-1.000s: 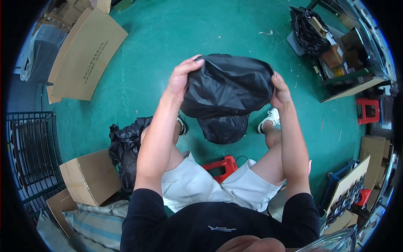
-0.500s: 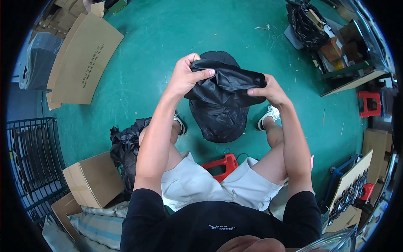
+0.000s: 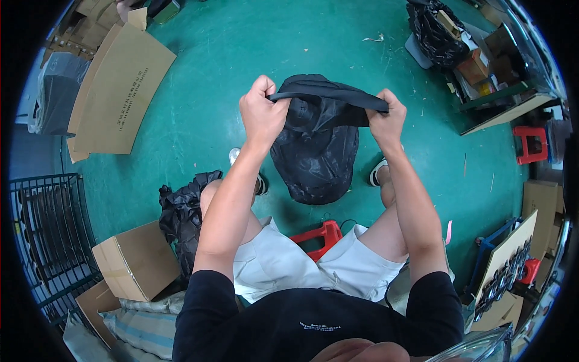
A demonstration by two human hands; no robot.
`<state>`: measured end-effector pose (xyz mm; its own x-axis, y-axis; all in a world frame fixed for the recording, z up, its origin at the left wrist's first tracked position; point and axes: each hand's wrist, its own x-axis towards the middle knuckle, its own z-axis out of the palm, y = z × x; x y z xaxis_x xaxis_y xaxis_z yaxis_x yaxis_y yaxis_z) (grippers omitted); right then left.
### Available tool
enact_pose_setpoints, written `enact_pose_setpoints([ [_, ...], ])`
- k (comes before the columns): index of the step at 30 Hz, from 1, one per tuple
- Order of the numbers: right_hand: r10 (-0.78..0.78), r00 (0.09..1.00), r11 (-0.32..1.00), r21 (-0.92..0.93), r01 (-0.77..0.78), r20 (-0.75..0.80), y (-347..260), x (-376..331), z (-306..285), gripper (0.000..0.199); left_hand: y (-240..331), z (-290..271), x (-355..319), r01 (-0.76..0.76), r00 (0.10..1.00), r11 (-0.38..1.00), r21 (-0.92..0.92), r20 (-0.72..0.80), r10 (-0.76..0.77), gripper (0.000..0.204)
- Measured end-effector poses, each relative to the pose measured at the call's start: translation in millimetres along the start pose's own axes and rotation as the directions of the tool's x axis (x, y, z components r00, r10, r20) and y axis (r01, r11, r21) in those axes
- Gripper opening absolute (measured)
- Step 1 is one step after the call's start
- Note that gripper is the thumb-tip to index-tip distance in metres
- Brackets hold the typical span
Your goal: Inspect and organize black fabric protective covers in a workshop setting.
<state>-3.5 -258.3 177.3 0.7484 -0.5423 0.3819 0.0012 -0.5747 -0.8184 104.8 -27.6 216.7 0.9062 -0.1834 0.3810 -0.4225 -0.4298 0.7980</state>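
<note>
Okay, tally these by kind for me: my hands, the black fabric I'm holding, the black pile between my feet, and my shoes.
Left hand and right hand: 2
Held black fabric: 1
Black pile: 1
Left shoe and right shoe: 2
Total: 6

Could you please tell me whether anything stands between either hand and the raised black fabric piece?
Nothing visible does: the left hand and the right hand grip the black fabric piece directly, one at each side.
</note>
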Motion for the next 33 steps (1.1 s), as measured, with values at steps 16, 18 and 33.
enact_pose_setpoints([
  [16,0.051,0.997,0.962,0.266,-0.063,0.052,7.1,4.6,-2.6,0.022,-14.2,-12.1,3.7,0.214,0.864,0.918,-0.333,0.503,-0.020,0.027],
  [18,0.100,0.993,0.924,0.363,-0.119,0.071,9.0,6.2,-1.5,0.022,-13.2,-16.0,4.6,0.239,0.819,0.921,-0.308,0.573,-0.021,0.029],
  [33,0.365,0.865,0.681,0.535,-0.500,0.344,9.8,16.6,-16.9,0.012,-31.3,-16.4,11.4,0.115,0.948,0.969,-0.221,0.317,-0.040,0.024],
])
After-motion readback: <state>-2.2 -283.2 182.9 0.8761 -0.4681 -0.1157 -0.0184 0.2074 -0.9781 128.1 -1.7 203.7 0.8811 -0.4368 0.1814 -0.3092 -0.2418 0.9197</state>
